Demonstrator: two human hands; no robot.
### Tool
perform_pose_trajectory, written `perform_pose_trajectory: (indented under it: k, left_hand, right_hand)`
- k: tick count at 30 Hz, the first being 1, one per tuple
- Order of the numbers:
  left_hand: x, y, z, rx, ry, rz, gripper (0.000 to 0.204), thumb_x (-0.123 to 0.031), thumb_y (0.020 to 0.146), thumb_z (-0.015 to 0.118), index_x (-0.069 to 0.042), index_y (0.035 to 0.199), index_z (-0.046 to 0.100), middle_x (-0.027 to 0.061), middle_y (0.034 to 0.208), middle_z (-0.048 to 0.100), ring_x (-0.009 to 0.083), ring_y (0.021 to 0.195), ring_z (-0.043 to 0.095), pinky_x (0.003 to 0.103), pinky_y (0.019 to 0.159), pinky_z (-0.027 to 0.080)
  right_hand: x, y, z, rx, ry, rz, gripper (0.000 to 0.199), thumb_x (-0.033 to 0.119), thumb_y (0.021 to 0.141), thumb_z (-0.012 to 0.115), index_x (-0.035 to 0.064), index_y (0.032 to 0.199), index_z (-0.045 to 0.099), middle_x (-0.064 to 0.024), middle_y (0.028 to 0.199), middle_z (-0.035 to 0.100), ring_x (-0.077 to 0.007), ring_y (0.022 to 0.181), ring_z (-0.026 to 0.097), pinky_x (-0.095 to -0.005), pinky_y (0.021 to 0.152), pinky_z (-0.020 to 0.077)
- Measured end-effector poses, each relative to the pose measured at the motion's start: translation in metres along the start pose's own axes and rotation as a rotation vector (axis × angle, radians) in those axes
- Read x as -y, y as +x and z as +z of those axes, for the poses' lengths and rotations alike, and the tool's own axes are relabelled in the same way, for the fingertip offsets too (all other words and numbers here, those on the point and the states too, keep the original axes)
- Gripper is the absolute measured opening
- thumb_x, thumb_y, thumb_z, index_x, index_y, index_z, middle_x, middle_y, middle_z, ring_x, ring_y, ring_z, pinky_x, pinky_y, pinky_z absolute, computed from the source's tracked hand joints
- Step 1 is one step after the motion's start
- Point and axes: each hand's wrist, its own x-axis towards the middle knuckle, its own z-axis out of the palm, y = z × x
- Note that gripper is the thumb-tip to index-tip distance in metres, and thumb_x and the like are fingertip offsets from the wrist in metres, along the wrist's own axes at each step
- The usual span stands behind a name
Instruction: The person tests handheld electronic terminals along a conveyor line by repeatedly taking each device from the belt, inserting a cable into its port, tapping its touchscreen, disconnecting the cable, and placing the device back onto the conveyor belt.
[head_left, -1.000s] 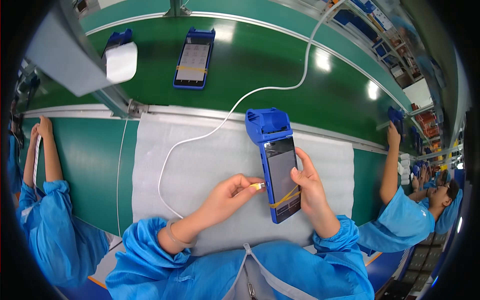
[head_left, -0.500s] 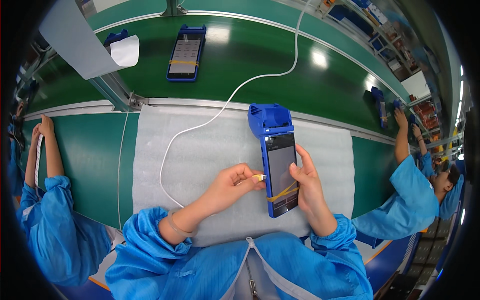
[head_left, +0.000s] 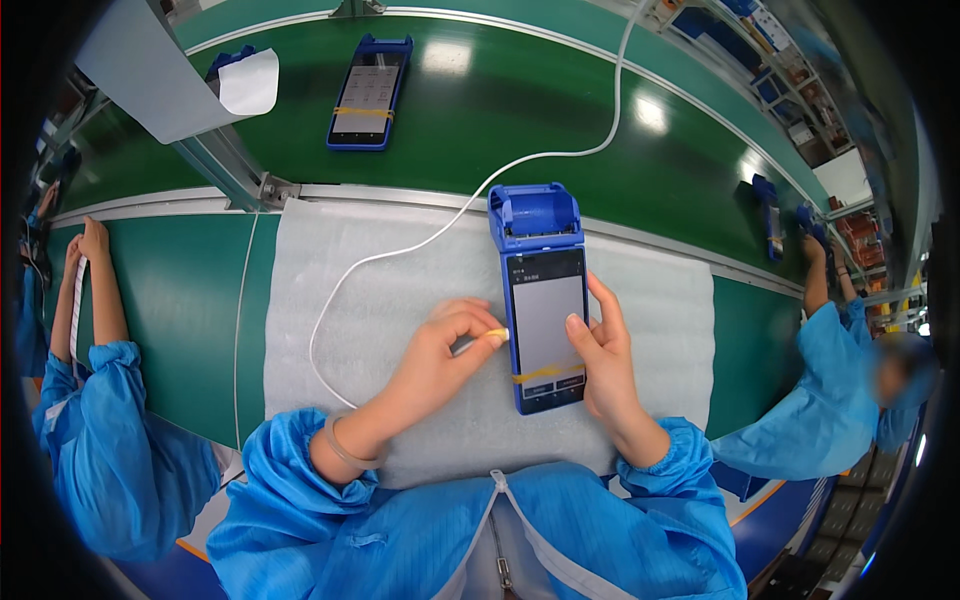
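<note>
1. Blue handheld terminal (head_left: pixel 548 325): we find it over the pale mat (head_left: pixel 330 270), in front of the wearer, screen up and tilted slightly. Its blue top housing (head_left: pixel 536 215) overlaps the metal rail from our viewpoint.
2. Right hand (head_left: pixel 607 365): we note it closed around the terminal's right edge, thumb over the screen's margin, fingers along the side and behind.
3. Left hand (head_left: pixel 442 345): thumb and forefinger pinched together on a yellow plug (head_left: pixel 497 333), other fingers curled in. The plug meets the terminal's left edge; we cannot tell how deep it sits.
4. Yellow band (head_left: pixel 530 377): wrapped across the lower screen, which we see lit pale grey with dark strips above and below.
5. White cable (head_left: pixel 345 275): we trace it from the top of the view, across the green belt (head_left: pixel 500 100), over the mat, and down to the left wrist, where we lose it.
6. Second terminal (head_left: pixel 368 95): lying on the belt, screen lit, likewise banded.
7. White sheet (head_left: pixel 249 83): upper left, partly covering another blue device.
8. Co-workers: we log two hands (head_left: pixel 90 243) close together at far left, and a blue-sleeved arm (head_left: pixel 820 345) reaching to the belt at right.
</note>
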Motion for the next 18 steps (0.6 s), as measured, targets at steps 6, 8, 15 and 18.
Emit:
perform_pose_trajectory:
  k: [6,8,15,18]
  left_hand:
    - [-0.001,0.006,-0.011,-0.131,0.505,0.148,0.004,-0.004,0.072,0.066,-0.001,0.075,0.064,0.0054,0.102,0.054,0.0255,0.108,0.038,0.035,0.093,0.032]
    - [-0.004,0.007,-0.011,-0.124,0.524,0.138,0.004,-0.004,0.072,0.066,-0.001,0.074,0.064,0.0060,0.102,0.054,0.0257,0.107,0.039,0.035,0.092,0.032]
    - [-0.007,0.008,-0.007,-0.109,0.572,0.125,0.006,-0.006,0.071,0.066,-0.001,0.073,0.063,0.0069,0.101,0.054,0.0267,0.105,0.040,0.036,0.092,0.032]
    - [-0.005,0.010,-0.007,-0.097,0.582,0.111,0.006,-0.007,0.071,0.066,-0.002,0.074,0.064,0.0061,0.100,0.054,0.0265,0.105,0.040,0.037,0.092,0.032]
  right_hand:
    - [-0.008,0.007,0.003,0.052,-0.008,-0.057,0.053,0.007,0.090,0.049,0.0036,0.137,0.026,-0.0148,0.125,0.045,-0.0182,0.113,0.046,-0.0327,0.096,0.0360]
    - [-0.018,0.008,-0.006,0.103,-0.035,-0.079,0.057,0.006,0.089,0.050,0.0009,0.138,0.022,-0.0131,0.127,0.043,-0.0189,0.118,0.041,-0.0341,0.099,0.0324]
    - [-0.024,0.004,-0.034,0.335,-0.055,-0.024,0.082,-0.010,0.076,0.053,0.0031,0.142,0.007,-0.0136,0.139,0.024,-0.0248,0.128,0.030,-0.0364,0.104,0.0274]
    - [-0.022,0.006,-0.038,0.434,-0.127,-0.048,0.093,-0.015,0.068,0.050,0.0053,0.143,0.000,-0.0141,0.143,0.013,-0.0270,0.133,0.021,-0.0368,0.106,0.0246]
